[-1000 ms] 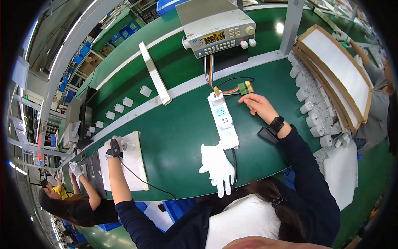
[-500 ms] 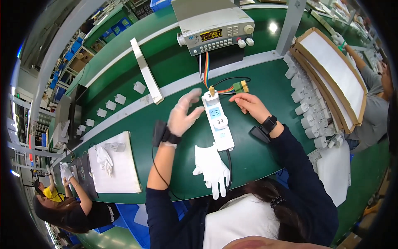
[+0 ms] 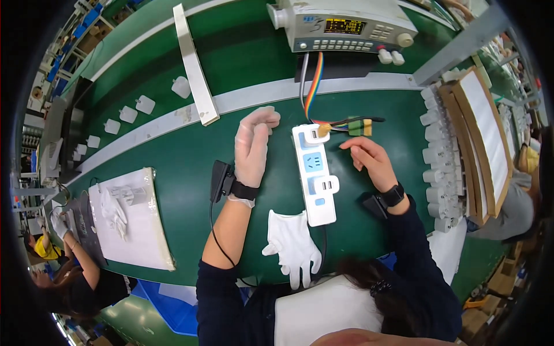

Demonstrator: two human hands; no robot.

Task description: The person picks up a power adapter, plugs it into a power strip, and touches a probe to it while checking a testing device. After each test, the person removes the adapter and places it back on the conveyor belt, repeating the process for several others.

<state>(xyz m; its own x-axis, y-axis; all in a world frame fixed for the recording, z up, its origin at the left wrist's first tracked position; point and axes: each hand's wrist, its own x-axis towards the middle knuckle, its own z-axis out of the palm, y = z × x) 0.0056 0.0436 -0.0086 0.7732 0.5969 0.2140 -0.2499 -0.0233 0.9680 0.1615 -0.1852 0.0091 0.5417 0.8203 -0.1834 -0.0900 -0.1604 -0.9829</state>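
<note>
A white power strip [image 3: 316, 209] with blue socket faces lies lengthwise on the green table between my hands. White chargers are plugged into it: one at the far end [image 3: 312, 134] holds a yellow connector [image 3: 325, 130], and another [image 3: 329, 185] sits nearer me. To the strip's left, my left hand [image 3: 252, 147], in a thin translucent glove, is loosely curved with no visible object in it. My bare right hand [image 3: 374, 161] hovers right of the strip, fingers loosely bent and apart, holding nothing. A green connector block [image 3: 359, 127] on coloured wires lies just beyond it.
Behind the strip stands a bench instrument [image 3: 346, 26] with a lit display. A white glove [image 3: 292, 245] lies near me. Several white chargers line the right side beside cardboard trays [image 3: 482, 138]; others sit far left. A white pad [image 3: 135, 225] is at left, with co-workers beyond.
My left hand has drawn away from the strip, and its spread fingers have come together. My right fingers have bent slightly more. The whole view has shifted.
</note>
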